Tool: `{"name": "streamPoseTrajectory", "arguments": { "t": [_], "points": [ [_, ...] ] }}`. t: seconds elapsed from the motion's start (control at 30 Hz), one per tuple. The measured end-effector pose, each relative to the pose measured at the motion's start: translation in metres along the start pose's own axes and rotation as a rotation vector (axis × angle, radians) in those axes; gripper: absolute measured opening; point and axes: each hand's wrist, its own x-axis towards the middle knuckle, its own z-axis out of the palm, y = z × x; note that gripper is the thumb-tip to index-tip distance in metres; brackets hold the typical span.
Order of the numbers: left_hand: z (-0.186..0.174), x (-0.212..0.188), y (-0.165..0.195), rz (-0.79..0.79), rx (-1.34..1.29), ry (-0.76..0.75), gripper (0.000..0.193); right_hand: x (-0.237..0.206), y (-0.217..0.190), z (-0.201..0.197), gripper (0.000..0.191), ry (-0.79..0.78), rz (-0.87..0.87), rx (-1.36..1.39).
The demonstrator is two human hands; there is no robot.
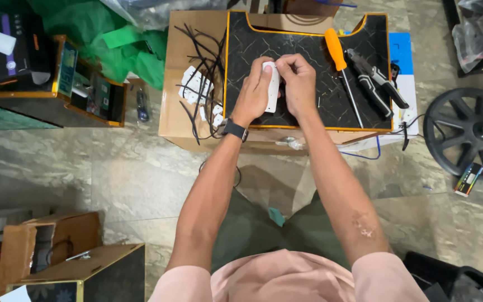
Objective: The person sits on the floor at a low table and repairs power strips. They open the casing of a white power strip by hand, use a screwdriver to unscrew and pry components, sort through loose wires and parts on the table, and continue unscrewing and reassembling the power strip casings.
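Both of my hands hold one small white plastic part (273, 89) over a black marble-patterned board (308, 61) with an orange rim. My left hand (254, 94) grips its left side and wears a black wristwatch (235, 130). My right hand (296, 84) pinches its top right edge. On the board to the right lie an orange-handled screwdriver (339, 61) and black-and-grey pliers (377, 84).
The board rests on a cardboard box (183, 84) with black cable ties (205, 72) and white plastic pieces (194, 86). Green plastic sheeting (124, 45) and boxes (57, 78) lie left. A black wheel (468, 131) stands right. Open cartons (57, 251) sit at lower left.
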Motion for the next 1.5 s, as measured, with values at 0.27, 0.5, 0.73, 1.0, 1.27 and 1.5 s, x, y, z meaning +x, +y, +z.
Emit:
{"name": "streamPoseTrajectory", "arguments": {
  "t": [0.27,0.5,0.73,1.0,1.27,1.5],
  "points": [
    [0.002,-0.002,0.002,0.045,0.021,-0.013,0.034,0.011,-0.005,-0.002,0.012,-0.12,0.137,0.242],
    [-0.001,0.004,-0.008,0.046,0.139,0.016,0.037,0.009,-0.001,0.017,0.015,0.03,0.026,-0.086],
    [0.009,0.003,-0.012,0.11,0.132,0.118,0.033,0.001,0.004,0.023,0.011,0.076,-0.133,-0.114],
    [0.008,0.002,-0.005,0.098,0.127,0.137,0.031,0.006,-0.009,-0.003,0.007,0.101,-0.112,-0.218],
    [0.012,0.001,0.002,0.1,0.139,0.157,0.03,-0.005,-0.043,-0.052,0.008,0.11,-0.359,-0.784],
    [0.009,-0.001,0.005,0.146,0.114,0.086,0.046,-0.017,-0.047,-0.059,0.009,-0.066,-0.622,-1.054]
  ]
}}
